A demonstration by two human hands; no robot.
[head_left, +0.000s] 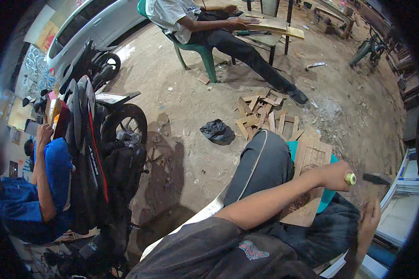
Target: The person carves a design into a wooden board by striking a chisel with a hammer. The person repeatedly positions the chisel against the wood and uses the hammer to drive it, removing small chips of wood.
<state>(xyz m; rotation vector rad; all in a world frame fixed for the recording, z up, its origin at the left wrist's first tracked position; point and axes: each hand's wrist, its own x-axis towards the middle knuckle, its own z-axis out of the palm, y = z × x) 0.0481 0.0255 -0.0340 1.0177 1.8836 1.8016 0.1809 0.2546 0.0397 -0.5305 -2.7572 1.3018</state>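
Note:
A carved wooden board [313, 156] lies slanted across my lap, with a teal surface [329, 197] showing at its edges. My left hand [333, 176] is closed over the board's right side, round a chisel whose yellow-green handle end [350, 178] sticks out; its blade is hidden. Beside it, to the right, my right hand [369, 211] is smeared by motion, its fingers wrapped round a hammer. The dark hammer head [377, 179] stands just right of the chisel's handle end, apart from it.
Wooden offcuts [265, 111] and a black bag [217, 131] lie on the dirt floor ahead. Motorbikes [91, 144] and a person in blue [32, 200] are at left. Another person sits on a green chair [202, 56] with boards [270, 25]. White frames [400, 200] stand at right.

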